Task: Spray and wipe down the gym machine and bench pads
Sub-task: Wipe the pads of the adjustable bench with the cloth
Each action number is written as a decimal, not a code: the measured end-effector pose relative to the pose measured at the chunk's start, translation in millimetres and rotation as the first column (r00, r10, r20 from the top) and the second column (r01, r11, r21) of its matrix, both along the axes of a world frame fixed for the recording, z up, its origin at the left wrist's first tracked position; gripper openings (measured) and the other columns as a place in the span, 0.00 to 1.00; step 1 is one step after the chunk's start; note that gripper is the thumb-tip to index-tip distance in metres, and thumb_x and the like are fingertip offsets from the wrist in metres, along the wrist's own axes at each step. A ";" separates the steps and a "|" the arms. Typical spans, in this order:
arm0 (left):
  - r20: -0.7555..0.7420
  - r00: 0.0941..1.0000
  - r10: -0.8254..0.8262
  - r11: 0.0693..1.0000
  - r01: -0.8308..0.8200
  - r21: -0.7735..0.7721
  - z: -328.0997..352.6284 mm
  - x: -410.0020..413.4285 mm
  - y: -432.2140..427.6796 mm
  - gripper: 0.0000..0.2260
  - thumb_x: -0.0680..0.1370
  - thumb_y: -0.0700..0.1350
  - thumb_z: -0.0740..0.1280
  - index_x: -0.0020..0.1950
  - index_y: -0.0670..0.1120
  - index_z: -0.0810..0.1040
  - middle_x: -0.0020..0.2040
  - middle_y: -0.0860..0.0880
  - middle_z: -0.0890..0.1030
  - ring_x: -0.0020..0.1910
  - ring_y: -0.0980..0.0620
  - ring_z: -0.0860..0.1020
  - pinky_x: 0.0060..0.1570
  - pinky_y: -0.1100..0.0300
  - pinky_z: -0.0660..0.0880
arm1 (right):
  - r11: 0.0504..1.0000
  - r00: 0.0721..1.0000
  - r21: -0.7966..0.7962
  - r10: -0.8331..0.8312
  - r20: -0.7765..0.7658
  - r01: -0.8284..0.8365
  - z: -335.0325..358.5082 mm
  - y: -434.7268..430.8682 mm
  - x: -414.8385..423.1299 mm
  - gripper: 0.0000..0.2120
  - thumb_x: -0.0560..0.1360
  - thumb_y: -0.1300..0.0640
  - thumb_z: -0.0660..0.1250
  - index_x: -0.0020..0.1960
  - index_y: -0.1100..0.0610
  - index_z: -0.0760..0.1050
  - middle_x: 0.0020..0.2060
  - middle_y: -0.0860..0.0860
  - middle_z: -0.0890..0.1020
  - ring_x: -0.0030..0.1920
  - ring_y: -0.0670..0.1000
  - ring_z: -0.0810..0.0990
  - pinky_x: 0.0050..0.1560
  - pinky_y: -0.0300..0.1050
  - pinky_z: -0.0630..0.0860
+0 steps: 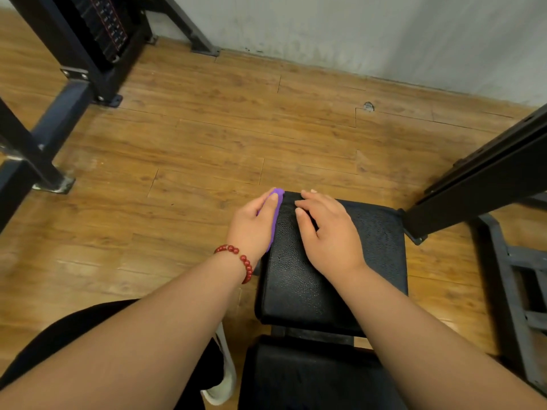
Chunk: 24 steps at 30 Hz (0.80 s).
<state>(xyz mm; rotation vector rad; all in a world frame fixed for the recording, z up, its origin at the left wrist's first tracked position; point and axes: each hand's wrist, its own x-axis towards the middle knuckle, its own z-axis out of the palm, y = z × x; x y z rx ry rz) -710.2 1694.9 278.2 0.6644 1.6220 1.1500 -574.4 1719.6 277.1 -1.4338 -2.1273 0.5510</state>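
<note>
Two bare hands work at a black seat pad, rectangular and pebble-grained, its long axis running away from the person toward the grey wall. Far left, a black weight-stack frame stands on the wood-plank floor. The left hand, with a red bead bracelet at the wrist, curls round a purple cloth lying lengthwise along the pad's left edge. The right hand rests on top, fingers loosely spread. A black steel beam slants at right.
</note>
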 end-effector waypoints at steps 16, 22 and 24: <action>-0.305 0.951 -0.050 0.998 0.033 -0.061 -4.9 6.8 -21.2 0.16 0.82 0.51 0.61 0.69 0.52 0.76 0.60 0.60 0.79 0.53 0.66 0.73 0.48 0.75 0.67 | 0.996 0.980 0.079 0.034 0.194 -0.050 -7.9 0.3 -7.3 0.21 0.78 0.50 0.55 0.62 0.57 0.78 0.62 0.53 0.79 0.65 0.56 0.75 0.66 0.55 0.69; -0.171 0.985 -0.010 0.999 0.001 -0.053 0.1 -0.5 16.1 0.13 0.82 0.50 0.61 0.62 0.48 0.81 0.54 0.53 0.83 0.49 0.58 0.78 0.52 0.66 0.72 | 0.993 0.977 0.100 0.032 0.210 -0.054 -10.9 1.9 -9.3 0.20 0.78 0.51 0.55 0.63 0.57 0.78 0.62 0.52 0.79 0.65 0.56 0.75 0.65 0.56 0.70; -0.206 0.978 -0.027 0.999 0.020 -0.033 -1.6 0.4 6.6 0.13 0.82 0.50 0.61 0.63 0.49 0.80 0.50 0.58 0.82 0.48 0.59 0.79 0.50 0.67 0.72 | 0.992 0.976 0.112 0.028 0.216 -0.053 -10.4 2.0 -9.7 0.20 0.78 0.51 0.55 0.62 0.57 0.78 0.62 0.52 0.79 0.65 0.56 0.75 0.64 0.56 0.70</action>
